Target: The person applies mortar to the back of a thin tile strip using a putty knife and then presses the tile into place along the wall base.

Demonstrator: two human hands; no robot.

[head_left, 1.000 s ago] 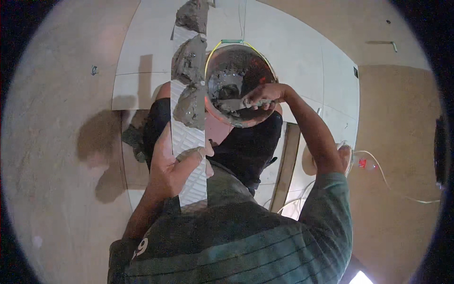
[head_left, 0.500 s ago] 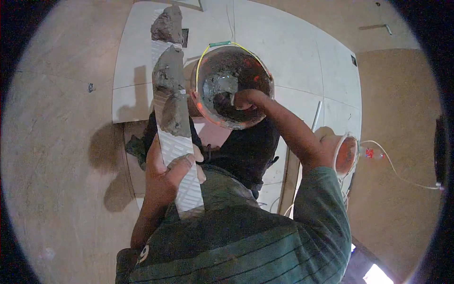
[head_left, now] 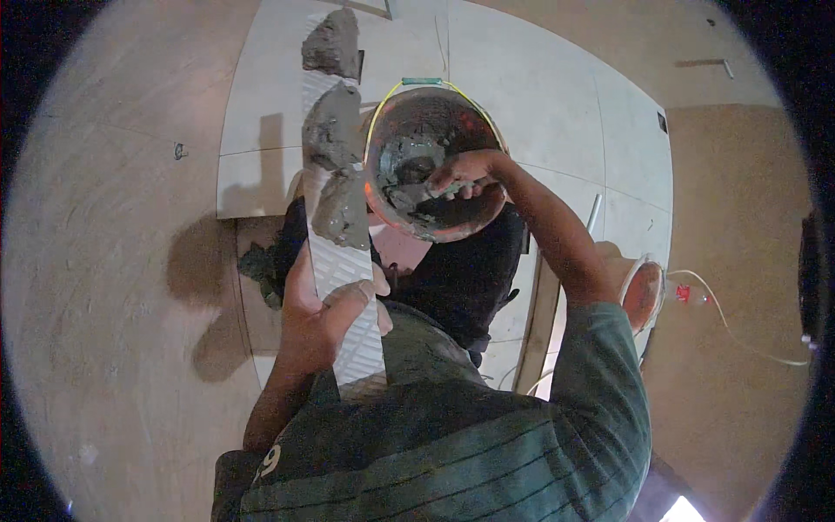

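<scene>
My left hand [head_left: 335, 317] grips a long, narrow tile strip [head_left: 344, 270], its white ribbed back facing up. Several lumps of wet grey mortar [head_left: 333, 126] sit in a row along the strip's far part. Inside the bucket [head_left: 374, 196], which has a yellow wire handle with a green grip, my right hand [head_left: 474, 170] is closed around a trowel [head_left: 407, 197]. Grey mortar lies on the trowel's blade, and more of it [head_left: 409, 157] coats the bucket's inside. The trowel's handle is mostly hidden by my fingers.
Large pale tiles [head_left: 548, 113] cover the floor ahead. A second, lighter bucket [head_left: 642, 291] stands at my right, with a clear bottle [head_left: 691, 294] and a thin cable [head_left: 739, 344] beyond it. Dark green cloth [head_left: 259, 271] lies left of my leg.
My right hand has turned and lifted a little inside the bucket, bringing the trowel's loaded blade into sight. The left hand still grips the tile strip; the whole view has shifted slightly.
</scene>
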